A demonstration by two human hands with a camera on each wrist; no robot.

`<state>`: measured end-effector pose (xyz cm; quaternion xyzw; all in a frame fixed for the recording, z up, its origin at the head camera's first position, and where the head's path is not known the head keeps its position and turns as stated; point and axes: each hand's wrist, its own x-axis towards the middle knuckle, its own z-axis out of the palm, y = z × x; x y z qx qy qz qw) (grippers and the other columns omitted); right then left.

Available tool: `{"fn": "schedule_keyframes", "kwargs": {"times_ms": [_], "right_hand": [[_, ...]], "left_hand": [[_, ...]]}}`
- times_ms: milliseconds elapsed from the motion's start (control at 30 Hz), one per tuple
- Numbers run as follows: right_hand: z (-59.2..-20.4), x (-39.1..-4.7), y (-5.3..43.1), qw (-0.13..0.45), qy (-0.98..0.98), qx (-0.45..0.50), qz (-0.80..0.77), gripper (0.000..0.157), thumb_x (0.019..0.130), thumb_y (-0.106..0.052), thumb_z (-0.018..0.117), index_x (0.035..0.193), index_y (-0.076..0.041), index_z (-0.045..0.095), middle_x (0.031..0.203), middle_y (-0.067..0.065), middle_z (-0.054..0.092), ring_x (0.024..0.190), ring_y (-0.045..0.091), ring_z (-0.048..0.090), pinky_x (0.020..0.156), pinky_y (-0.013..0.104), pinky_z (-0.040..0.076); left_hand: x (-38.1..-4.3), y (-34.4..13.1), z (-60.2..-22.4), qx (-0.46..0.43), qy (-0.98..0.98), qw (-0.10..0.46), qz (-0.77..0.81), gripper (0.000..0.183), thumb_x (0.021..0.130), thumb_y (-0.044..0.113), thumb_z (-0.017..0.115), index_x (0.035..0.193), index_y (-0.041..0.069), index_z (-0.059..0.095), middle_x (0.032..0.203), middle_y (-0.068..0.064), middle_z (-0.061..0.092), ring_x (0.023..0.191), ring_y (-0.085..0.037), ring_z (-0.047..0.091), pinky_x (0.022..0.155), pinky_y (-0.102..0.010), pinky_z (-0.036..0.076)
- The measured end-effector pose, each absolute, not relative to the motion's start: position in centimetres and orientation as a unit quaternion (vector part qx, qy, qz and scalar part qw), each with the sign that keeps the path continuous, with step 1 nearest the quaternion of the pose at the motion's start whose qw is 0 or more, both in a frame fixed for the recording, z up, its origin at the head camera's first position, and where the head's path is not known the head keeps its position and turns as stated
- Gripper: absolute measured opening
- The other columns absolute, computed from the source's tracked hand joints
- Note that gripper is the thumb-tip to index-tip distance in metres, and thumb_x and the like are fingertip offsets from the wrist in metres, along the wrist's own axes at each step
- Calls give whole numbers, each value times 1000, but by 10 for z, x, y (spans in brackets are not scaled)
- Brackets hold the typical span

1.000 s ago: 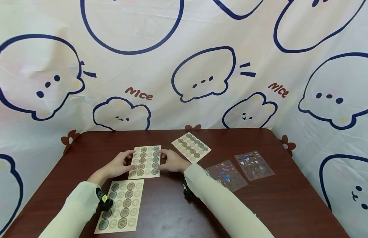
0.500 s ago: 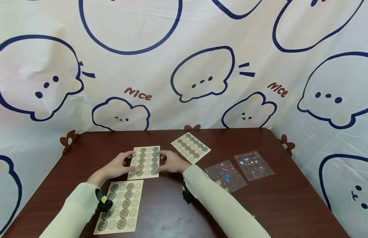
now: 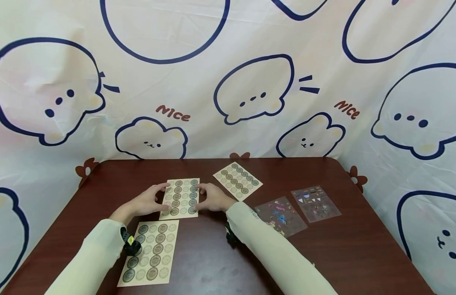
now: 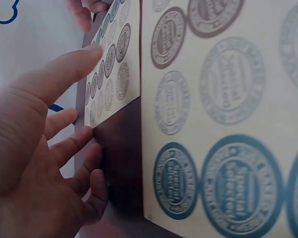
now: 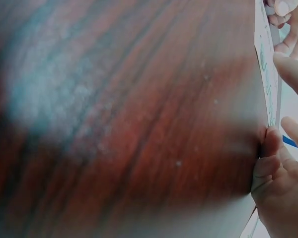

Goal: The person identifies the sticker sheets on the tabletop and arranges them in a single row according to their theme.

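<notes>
A cream sheet of round seal stickers (image 3: 181, 198) lies on the table between both hands, its rows in dark and pale rings. At its left edge, my left hand (image 3: 148, 200) rests with the thumb over the lower left corner and fingertips near the upper left. The left wrist view shows that thumb (image 4: 64, 72) stretched out over the sheet and the fingers loosely bent at its border. Opposite, my right hand (image 3: 215, 198) touches the right edge with thumb and fingertips spread apart. Another sticker sheet (image 3: 154, 256) lies nearer, partly under the left wrist camera.
A third round-sticker sheet (image 3: 238, 181) lies askew at the back, right of centre. Two clear sheets with small colourful stickers, one nearer (image 3: 281, 217) and one farther right (image 3: 316, 203), lie beyond the right forearm. A patterned cloth (image 3: 198, 90) hangs behind the dark wooden table (image 3: 346, 254).
The head view has shifted slightly. Both hands stay at the sheet's two side edges, and the sheets keep their places on the table.
</notes>
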<state>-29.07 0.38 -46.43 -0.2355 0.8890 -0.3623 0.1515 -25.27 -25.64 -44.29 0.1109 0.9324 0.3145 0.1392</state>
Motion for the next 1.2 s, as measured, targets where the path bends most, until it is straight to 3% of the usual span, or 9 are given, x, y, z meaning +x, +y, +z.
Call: {"fn": "schedule_keyframes", "kwargs": {"times_ms": [300,600,833,1033,1200], "right_hand": [[-459,-288,-1,152,904,-241,-318,80,79,-30,88,148,-16,52,119,6,55,99,13,50,95,26,43],[-458,-288,-2,149,912,-254,-286,77,80,-27,87,148,-12,53,135,10,59,124,19,54,109,29,43],[-457,-289,-3,155,914,-252,-278,75,82,-26,86,148,-12,52,134,10,59,126,20,54,112,31,42],[-457,-290,-2,159,909,-255,-287,72,84,-22,84,148,-11,52,138,12,60,132,22,55,113,32,42],[-456,-290,-2,158,910,-255,-286,71,85,-23,83,148,-11,53,139,12,60,131,23,55,112,32,43]], "left_hand": [[-254,-253,-441,126,935,164,287,95,79,25,87,155,2,34,156,-32,27,140,-50,33,112,-67,33],[-254,-250,-442,122,940,161,273,90,80,20,86,153,-2,39,154,-30,28,133,-45,39,112,-63,36],[-254,-249,-445,120,942,151,274,88,81,20,86,153,-2,40,150,-32,29,131,-45,41,109,-61,38],[-255,-247,-444,117,945,150,266,87,80,19,86,151,-2,42,135,-27,44,113,-33,49,100,-50,44],[-258,-246,-443,135,938,159,277,87,80,14,85,151,-6,39,110,-15,63,89,-20,55,84,-36,46]]}}
